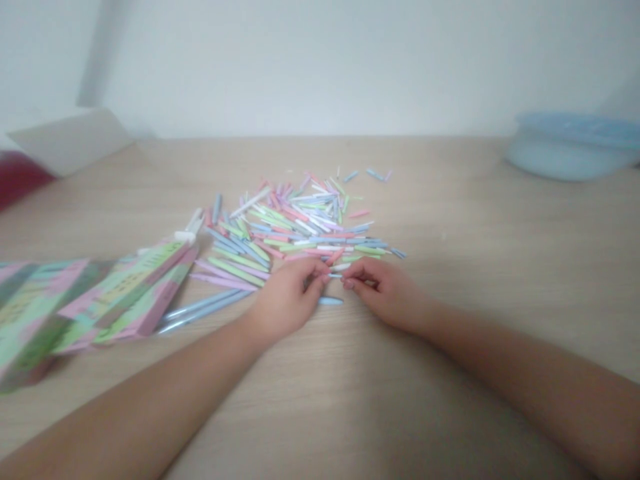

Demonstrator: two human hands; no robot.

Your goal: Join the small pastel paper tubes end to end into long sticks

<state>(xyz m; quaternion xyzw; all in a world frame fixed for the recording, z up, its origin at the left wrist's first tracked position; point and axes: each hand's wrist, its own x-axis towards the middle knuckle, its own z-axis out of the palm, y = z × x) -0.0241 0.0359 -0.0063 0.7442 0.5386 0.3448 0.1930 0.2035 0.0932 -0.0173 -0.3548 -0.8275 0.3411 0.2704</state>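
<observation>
My left hand [290,297] and my right hand [383,290] meet at the near edge of a heap of pastel pen parts [300,227]. Thumb and forefinger of each are pinched together. A small thin light-blue pen part [335,275] bridges the gap between the fingertips, each hand gripping an end; blur hides its exact shape. Just below the left fingertips lies a blue pen barrel piece [331,301]. Beside the left wrist rest long blue barrels [205,310], partly covered by the forearm.
Pink-and-green printed boxes [125,293] lie at the left, with white sticks protruding from one. A pale blue lidded tub [575,147] stands back right. Back left are a white open flap [75,140] and a red object [23,179]. A wall borders the wooden table [500,267].
</observation>
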